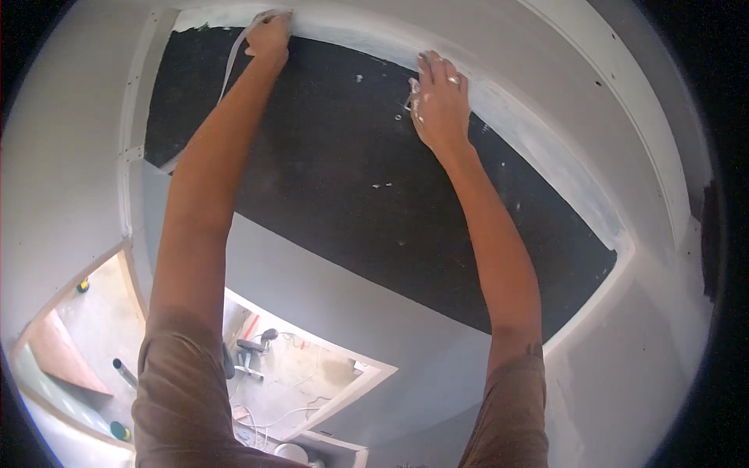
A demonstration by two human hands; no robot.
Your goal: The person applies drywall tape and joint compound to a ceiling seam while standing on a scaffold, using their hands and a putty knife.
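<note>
Both my arms reach up to a large dark panel (335, 148) bordered along its far edge by a band of wet-looking white compound (538, 148). At the far left, my left hand (269, 37) is closed on a thin pale strip of tape (232, 62) against this band. The strip hangs down from the hand, passes behind my forearm and shows again near the panel's lower left corner. Farther right, my right hand (441, 105) rests its outstretched fingers on the band's lower edge. White smears mark its thumb and fingers, and it wears a ring.
White-grey boards with screw dots (129, 148) surround the panel. A grey surface (312, 257) borders its near side. Below left, openings show a floor with an office chair (253, 343), cables (269, 425), a white bucket (291, 452) and a leaning pinkish board (66, 355).
</note>
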